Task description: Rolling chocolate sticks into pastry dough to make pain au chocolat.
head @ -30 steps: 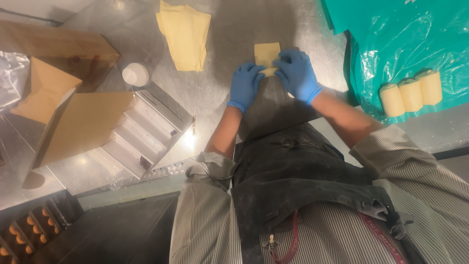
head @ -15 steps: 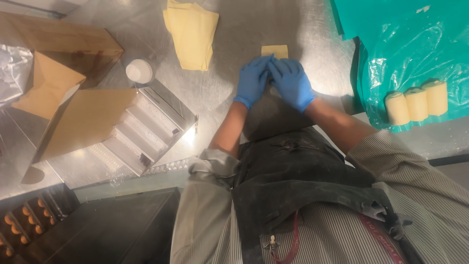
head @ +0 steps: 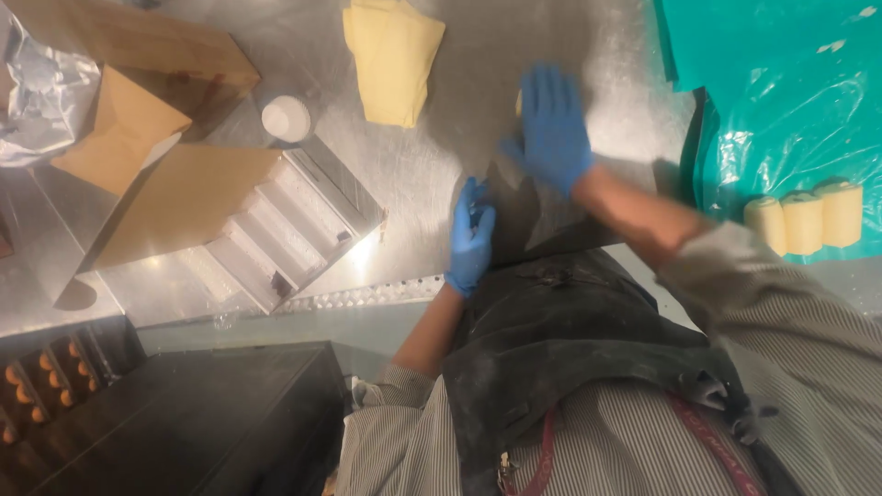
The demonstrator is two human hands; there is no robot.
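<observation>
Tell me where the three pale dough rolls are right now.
In the head view, the three dough rolls stand in a row at the far right on the teal plastic sheet, beyond the right forearm.

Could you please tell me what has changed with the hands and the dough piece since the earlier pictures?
The two hands have parted: the right hand now lies flat over the small dough piece, and the left hand has drawn back toward the table edge. The yellow dough stack and three rolls stayed put.

Left hand [head: 470, 239]: wearing a blue glove.
Right hand [head: 554, 129]: wearing a matching blue glove.
Sleeves [head: 753, 285]: showing grey-and-white stripes, pushed up, leaving the forearms bare.
Apron [head: 570, 349]: hanging dark and dusty over the striped shirt.
Strap [head: 712, 441]: running reddish along the apron's lower edge.
</observation>
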